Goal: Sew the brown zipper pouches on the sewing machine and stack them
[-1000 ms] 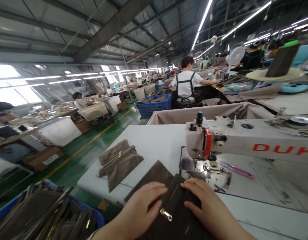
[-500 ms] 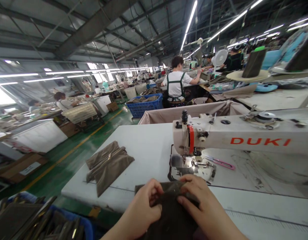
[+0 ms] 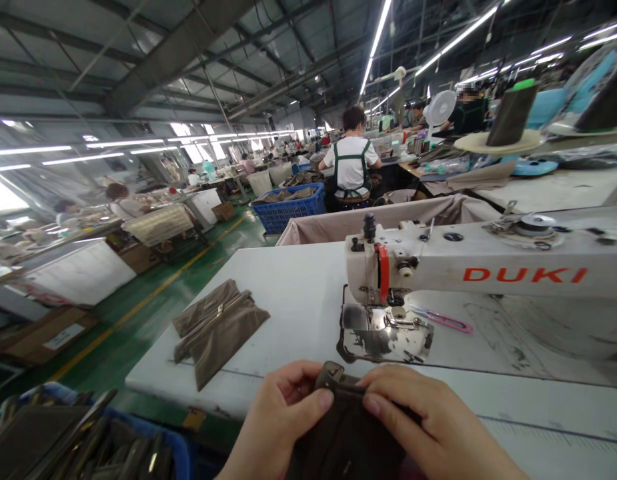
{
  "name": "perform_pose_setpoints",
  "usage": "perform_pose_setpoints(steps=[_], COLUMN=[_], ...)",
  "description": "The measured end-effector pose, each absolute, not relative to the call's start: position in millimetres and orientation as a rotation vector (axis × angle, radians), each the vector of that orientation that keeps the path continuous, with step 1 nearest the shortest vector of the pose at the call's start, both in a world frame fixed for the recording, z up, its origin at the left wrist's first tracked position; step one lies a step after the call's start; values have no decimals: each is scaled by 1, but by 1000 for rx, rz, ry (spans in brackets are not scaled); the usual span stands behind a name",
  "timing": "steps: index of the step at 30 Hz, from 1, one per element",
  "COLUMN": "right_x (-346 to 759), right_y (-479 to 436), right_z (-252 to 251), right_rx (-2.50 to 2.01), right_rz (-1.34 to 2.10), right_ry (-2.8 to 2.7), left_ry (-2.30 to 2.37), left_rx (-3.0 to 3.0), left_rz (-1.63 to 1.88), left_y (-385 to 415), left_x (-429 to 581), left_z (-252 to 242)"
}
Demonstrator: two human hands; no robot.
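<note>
Both my hands grip one dark brown fabric piece [image 3: 345, 437] at the near edge of the white sewing table [image 3: 298, 293]. My left hand [image 3: 283, 417] pinches its top left edge with thumb and curled fingers. My right hand [image 3: 428, 427] pinches the top right edge, thumb on top. The piece is bunched between them, just in front of the metal needle plate [image 3: 383, 337] of the white DUKI sewing machine [image 3: 488, 267].
A small stack of brown zippered pieces [image 3: 215, 327] lies on the table to the left. Pink scissors [image 3: 443, 320] lie behind the needle plate. A blue bin [image 3: 181, 453] with several brown pieces stands at lower left. Other people sit at tables farther back.
The brown piece lay flat under both hands with its zipper pull showing; now it is gathered up and pinched at its top edge, closer to me. The view shifted slightly right.
</note>
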State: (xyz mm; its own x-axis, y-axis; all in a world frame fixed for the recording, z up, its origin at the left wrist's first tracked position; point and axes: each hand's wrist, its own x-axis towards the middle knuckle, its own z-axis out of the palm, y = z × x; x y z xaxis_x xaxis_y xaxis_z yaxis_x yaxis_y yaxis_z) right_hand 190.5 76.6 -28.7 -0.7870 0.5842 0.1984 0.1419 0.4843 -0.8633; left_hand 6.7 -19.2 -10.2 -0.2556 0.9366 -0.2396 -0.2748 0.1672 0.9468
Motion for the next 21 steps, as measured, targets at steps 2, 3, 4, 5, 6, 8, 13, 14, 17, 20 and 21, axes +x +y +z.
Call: perform_pose_setpoints(steps=[2, 3, 4, 5, 6, 8, 13, 14, 17, 20, 21], right_x=[191, 191, 191, 191, 191, 191, 192, 191, 188, 186, 186], right_y=[75, 75, 74, 74, 74, 73, 72, 72, 71, 71, 70], right_z=[-27, -26, -26, -25, -25, -25, -26, -26, -28, -28, -27], right_rx=[-655, -689, -724, -759, -789, -820, -837, -841, -836, -890, -887], right_rz=[1279, 1292, 1299, 1300, 1295, 1282, 1261, 1262, 1266, 1234, 1249], right_ry=[-2230, -2208, -2191, -2178, -2169, -2168, -2179, -2180, -2175, -2178, -2184], left_ry=[1329, 1332, 1336, 1340, 1345, 1350, 1340, 1339, 1331, 1320, 1324], left_rx=[678, 661, 650, 639, 630, 613, 571, 563, 541, 553, 582], left_rz=[1378, 1381, 1385, 1388, 1392, 1403, 1410, 1411, 1424, 1395, 1361], left_y=[-19, -18, -18, -17, -17, -16, -16, -16, -17, -17, -17], left_x=[8, 8, 9, 9, 9, 9, 9, 9, 10, 6, 3], left_z=[-12, -13, -14, -14, -15, -16, -18, -19, -22, -24, -22])
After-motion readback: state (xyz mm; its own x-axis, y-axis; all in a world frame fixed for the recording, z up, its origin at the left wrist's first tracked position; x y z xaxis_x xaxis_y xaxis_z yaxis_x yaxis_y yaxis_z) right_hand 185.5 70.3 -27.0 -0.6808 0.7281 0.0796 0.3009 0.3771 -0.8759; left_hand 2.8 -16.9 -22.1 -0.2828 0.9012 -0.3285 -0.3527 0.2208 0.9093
